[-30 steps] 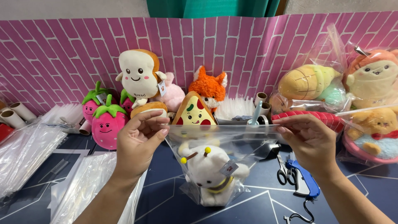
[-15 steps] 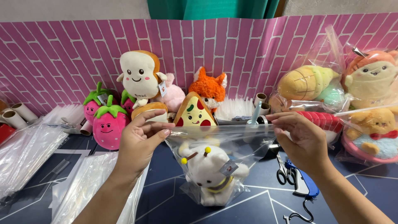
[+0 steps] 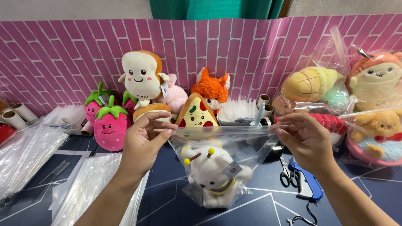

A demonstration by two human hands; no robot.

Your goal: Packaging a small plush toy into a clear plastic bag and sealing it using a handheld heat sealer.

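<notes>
Pink brick backdrop, clear bag [image 3: 251, 152], white antennaed plush [image 3: 211, 173] inside

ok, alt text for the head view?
Two bare hands, left hand and right hand, pinch the top corners of a clear plastic bag holding a white bee plush. Behind it, plush toys line a pink brick backdrop.

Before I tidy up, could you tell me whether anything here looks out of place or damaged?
Nothing stands out: both hands hold the clear bag level by its top edge, with the white bee plush upright inside.
</notes>
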